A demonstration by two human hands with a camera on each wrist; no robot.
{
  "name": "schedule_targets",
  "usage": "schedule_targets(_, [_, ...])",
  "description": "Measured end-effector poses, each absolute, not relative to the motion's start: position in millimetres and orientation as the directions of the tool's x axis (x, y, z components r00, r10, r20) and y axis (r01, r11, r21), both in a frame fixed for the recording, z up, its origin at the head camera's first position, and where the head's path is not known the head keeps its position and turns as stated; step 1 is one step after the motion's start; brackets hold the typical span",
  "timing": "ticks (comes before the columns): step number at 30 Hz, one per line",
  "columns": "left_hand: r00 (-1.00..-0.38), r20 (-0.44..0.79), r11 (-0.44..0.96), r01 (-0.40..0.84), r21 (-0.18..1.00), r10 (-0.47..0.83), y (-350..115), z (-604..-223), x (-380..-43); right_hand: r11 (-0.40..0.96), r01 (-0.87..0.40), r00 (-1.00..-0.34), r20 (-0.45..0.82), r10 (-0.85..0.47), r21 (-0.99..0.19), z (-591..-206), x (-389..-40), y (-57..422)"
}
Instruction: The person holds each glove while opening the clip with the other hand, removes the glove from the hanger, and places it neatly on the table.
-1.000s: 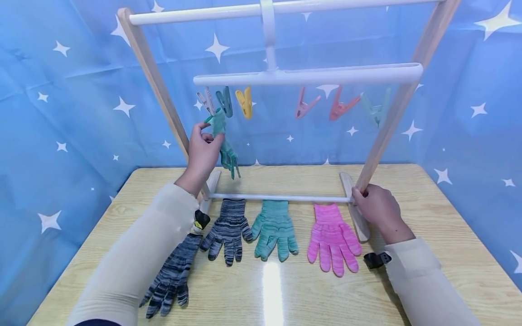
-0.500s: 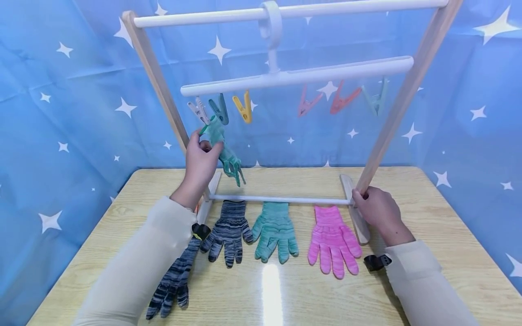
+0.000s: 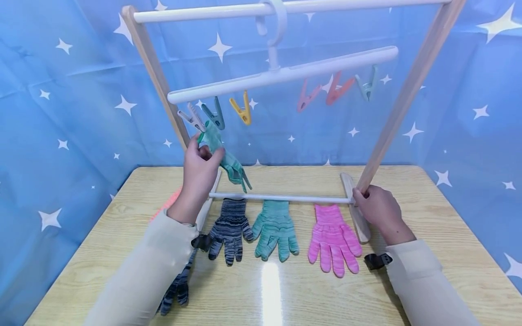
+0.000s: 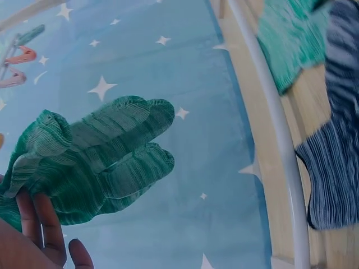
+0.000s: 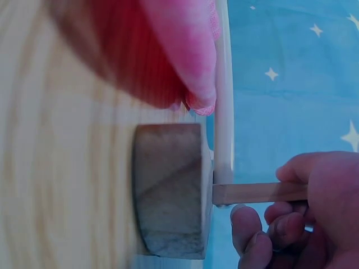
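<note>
My left hand [image 3: 200,170] pinches the cuff end of a green knitted glove [image 3: 228,160], whose fingers hang down to the right. In the left wrist view this green glove [image 4: 90,162] spreads out beyond my fingers. Its cuff meets a pale grey clothespin [image 3: 193,118] at the low left end of a white hanger [image 3: 302,71]. The hanger hooks over the upper rail of a wooden rack and tilts. My right hand [image 3: 379,210] grips the rack's right post [image 3: 401,102] just above its foot [image 5: 171,190].
On the table [image 3: 326,299] lie a dark striped glove [image 3: 230,231], a green glove [image 3: 277,231] and a pink glove [image 3: 332,240]. Another dark glove [image 3: 179,287] and a coral item [image 3: 167,203] are partly under my left arm. More clothespins, including a yellow one [image 3: 242,108], hang from the hanger.
My left hand has moved left and down with the green glove. The hanger's left end has dropped and its right end has risen. The right hand has kept its grip on the post.
</note>
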State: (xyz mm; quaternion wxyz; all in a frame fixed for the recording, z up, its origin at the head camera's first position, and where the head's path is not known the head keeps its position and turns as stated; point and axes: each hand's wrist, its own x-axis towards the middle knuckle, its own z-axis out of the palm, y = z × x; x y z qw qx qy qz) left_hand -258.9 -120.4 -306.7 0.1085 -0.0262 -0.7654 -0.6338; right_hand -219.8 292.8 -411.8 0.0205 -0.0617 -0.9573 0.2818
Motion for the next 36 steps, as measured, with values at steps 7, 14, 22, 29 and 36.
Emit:
schedule_targets(7, [-0.972, 0.225, 0.125, 0.216, 0.968, -0.065, -120, -308, -251, 0.831, 0.108, -0.992, -0.004, 0.126, -0.546, -411, -220, 293])
schedule_targets(14, [-0.974, 0.207, 0.072, 0.202, 0.977, -0.086, -115, -311, -241, 0.831, 0.117, -0.991, -0.006, 0.136, -0.544, -411, -220, 293])
schedule_targets(22, [-0.959, 0.246, 0.088, 0.235, 0.968, -0.140, -113, -316, -231, 0.827, 0.112, -0.992, -0.007, 0.129, -0.551, -412, -220, 292])
schedule_targets(29, [-0.984, 0.173, -0.020, 0.175, 0.984, -0.049, -114, -311, -224, 0.820, 0.123, -0.991, -0.022, 0.133, -0.559, -413, -221, 293])
schedule_targets(36, [-0.991, 0.108, -0.058, 0.104, 0.993, 0.077, -117, -306, -221, 0.822, 0.119, -0.991, -0.016, 0.132, -0.557, -413, -220, 292])
